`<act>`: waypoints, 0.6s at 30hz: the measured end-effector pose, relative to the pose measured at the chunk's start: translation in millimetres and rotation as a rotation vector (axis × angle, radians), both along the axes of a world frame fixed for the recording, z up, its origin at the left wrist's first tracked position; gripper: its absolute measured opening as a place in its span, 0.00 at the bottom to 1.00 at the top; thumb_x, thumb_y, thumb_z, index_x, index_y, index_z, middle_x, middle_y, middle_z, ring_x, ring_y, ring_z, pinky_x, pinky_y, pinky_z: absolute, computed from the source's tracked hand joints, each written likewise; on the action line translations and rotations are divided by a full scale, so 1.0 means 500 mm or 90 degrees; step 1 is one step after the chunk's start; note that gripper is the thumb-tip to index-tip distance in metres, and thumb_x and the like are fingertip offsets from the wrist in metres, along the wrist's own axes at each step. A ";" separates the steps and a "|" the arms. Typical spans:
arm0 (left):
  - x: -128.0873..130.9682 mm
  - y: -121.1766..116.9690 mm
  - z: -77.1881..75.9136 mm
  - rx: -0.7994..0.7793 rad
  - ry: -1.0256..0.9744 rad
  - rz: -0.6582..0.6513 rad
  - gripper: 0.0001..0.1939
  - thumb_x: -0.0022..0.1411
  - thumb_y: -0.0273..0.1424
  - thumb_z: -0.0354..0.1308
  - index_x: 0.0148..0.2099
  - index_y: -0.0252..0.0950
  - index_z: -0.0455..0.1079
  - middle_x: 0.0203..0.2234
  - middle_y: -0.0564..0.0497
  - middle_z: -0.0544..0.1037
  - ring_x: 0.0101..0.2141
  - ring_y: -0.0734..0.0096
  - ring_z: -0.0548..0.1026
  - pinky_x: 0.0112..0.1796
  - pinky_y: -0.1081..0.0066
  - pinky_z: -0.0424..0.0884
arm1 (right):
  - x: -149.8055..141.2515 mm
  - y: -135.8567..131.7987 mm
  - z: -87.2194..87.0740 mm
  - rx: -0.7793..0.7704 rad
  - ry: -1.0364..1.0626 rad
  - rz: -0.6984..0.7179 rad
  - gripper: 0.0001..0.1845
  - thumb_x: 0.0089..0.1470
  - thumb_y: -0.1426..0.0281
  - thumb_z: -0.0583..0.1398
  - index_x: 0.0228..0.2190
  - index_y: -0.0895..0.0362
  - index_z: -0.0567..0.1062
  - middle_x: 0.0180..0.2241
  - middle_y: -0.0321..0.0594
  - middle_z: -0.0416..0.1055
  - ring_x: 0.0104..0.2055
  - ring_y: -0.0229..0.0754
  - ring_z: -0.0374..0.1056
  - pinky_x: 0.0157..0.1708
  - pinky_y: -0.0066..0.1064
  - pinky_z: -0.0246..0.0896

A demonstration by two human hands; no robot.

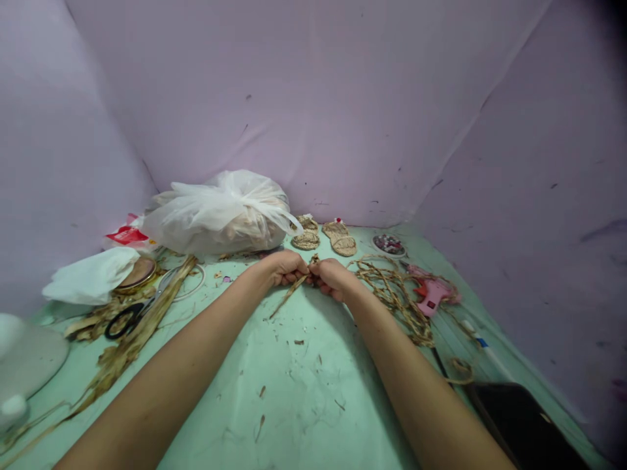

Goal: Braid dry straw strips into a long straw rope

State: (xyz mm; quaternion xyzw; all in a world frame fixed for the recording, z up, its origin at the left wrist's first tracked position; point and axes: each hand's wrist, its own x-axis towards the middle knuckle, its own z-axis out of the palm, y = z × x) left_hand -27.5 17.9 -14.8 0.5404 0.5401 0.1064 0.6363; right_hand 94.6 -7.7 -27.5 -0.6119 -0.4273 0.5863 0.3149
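Both arms stretch forward over the green-covered table, and the hands meet in the middle. My left hand (288, 267) is closed in a pinch on a strip of dried plant fibre (288, 297), whose pointed end hangs down toward the table. My right hand (333, 278) is closed against the left one, pinching the same fibre, which shows as a small tuft above the fingers. The fingertips partly hide the piece. Just beyond the hands lie small woven sandals (343, 244), some with a red or white ornament.
At the back left sits a tied white plastic bag (220, 215). Black-handled scissors (125, 320) lie on dried leaf strips (142, 336). To the right are braided cord (392, 287), a pink glue gun (434, 297), a bowl of beads (389, 245) and a dark phone (529, 424).
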 end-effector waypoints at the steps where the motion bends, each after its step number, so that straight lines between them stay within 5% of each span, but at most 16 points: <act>1: 0.001 -0.002 0.003 0.020 0.017 0.000 0.06 0.42 0.24 0.51 0.17 0.32 0.57 0.08 0.59 0.51 0.10 0.86 0.45 0.13 0.79 0.39 | 0.001 0.001 -0.002 0.000 -0.008 -0.002 0.09 0.44 0.75 0.55 0.16 0.60 0.61 0.09 0.29 0.52 0.09 0.26 0.42 0.08 0.20 0.32; 18: -0.001 -0.023 0.054 0.315 0.354 -0.056 0.04 0.39 0.28 0.57 0.18 0.33 0.65 0.12 0.52 0.65 0.15 0.75 0.61 0.18 0.75 0.56 | 0.004 -0.010 -0.013 0.055 -0.034 -0.010 0.07 0.38 0.75 0.55 0.14 0.60 0.62 0.10 0.31 0.57 0.09 0.26 0.41 0.09 0.23 0.31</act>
